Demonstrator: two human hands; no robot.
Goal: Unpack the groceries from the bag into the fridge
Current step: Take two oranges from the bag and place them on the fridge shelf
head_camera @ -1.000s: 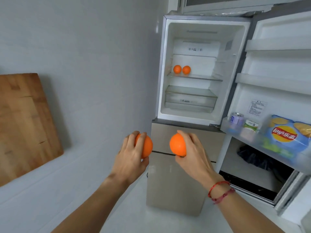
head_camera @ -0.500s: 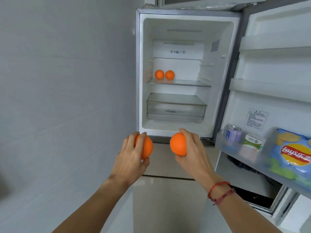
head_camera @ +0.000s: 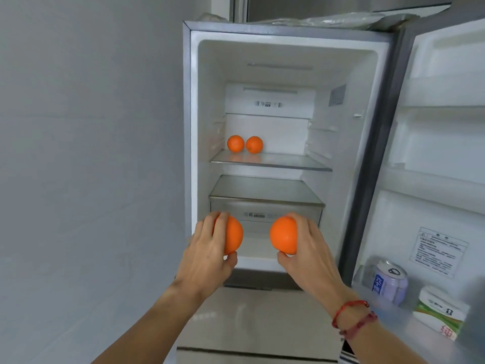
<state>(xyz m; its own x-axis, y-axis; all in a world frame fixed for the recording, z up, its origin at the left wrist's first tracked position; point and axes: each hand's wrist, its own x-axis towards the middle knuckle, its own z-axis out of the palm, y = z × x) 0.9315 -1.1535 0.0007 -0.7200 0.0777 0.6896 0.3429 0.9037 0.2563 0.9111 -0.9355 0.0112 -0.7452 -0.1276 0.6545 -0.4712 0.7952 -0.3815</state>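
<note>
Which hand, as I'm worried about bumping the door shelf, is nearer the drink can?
Right. The right hand is up-left of the drink can; the left hand is farther left.

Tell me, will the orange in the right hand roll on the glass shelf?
It might roll: the orange is round and the glass shelf looks smooth. It seems firm; the right hand grips it without denting.
</note>
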